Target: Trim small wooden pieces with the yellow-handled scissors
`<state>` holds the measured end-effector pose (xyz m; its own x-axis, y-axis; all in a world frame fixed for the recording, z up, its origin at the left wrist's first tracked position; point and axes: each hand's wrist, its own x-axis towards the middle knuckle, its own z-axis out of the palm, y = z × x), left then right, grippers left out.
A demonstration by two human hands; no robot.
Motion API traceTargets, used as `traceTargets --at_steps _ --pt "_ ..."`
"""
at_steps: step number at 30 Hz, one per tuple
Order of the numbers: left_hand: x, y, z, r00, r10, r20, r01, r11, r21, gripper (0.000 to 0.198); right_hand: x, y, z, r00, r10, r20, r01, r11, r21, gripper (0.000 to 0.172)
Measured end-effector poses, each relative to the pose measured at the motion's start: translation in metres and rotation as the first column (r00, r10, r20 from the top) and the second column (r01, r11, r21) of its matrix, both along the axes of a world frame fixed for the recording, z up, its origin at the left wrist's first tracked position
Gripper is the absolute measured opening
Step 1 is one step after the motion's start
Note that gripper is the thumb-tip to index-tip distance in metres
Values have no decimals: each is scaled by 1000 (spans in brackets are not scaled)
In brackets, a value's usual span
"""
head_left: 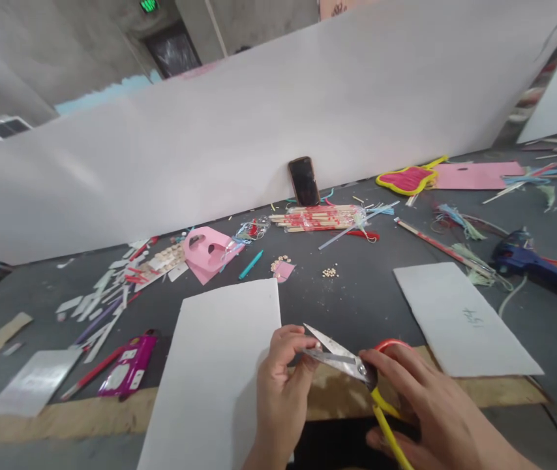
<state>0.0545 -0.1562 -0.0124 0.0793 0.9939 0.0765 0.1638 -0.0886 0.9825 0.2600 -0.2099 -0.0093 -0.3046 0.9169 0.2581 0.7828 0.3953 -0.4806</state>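
My right hand (425, 405) grips a pair of scissors (351, 365) by its red and yellow handles, near the front edge of the table. The blades stand open and point left. My left hand (283, 385) is closed in a pinch right at the blade tips, on something too small to make out. A white sheet (214, 365) lies flat just left of my left hand. A second white sheet (459, 320) lies to the right of the scissors.
A phone (303, 181) leans against the white board (278, 130) at the back. Sticks in a bag (322, 217), pink cut-outs (207, 251), small beads (329, 271), paper scraps (107, 294), a blue glue gun (533, 264) and a pink package (129, 365) lie around.
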Motion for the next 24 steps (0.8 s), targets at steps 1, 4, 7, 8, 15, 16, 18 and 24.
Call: traceTargets --at_steps 1,4,7,8,15,16,18,24 --pt "0 0 0 1000 0 4 0 1000 0 11 1 1 -2 1000 4 9 -4 1000 12 63" --pt "1 0 3 1000 -25 2 25 999 -45 13 2 2 -8 1000 3 28 -4 999 48 61" --pt "3 1 5 999 -44 2 44 995 -94 14 2 5 -8 999 10 35 -12 998 59 54" --pt "4 1 5 999 -44 9 44 995 -91 14 2 6 -8 999 15 35 -17 998 63 53" --pt "3 3 8 999 -49 -4 48 997 -67 14 3 6 -4 998 38 59 -43 997 72 51" --pt "4 3 9 999 -52 -9 51 996 -72 14 3 5 -4 997 43 67 -48 996 73 51" --pt "4 4 9 998 -58 -18 56 994 -92 13 4 5 -5 995 47 83 -54 995 80 51" --pt "6 3 13 993 -62 -98 55 996 -77 13 4 5 -9 995 49 81 -57 994 94 48"
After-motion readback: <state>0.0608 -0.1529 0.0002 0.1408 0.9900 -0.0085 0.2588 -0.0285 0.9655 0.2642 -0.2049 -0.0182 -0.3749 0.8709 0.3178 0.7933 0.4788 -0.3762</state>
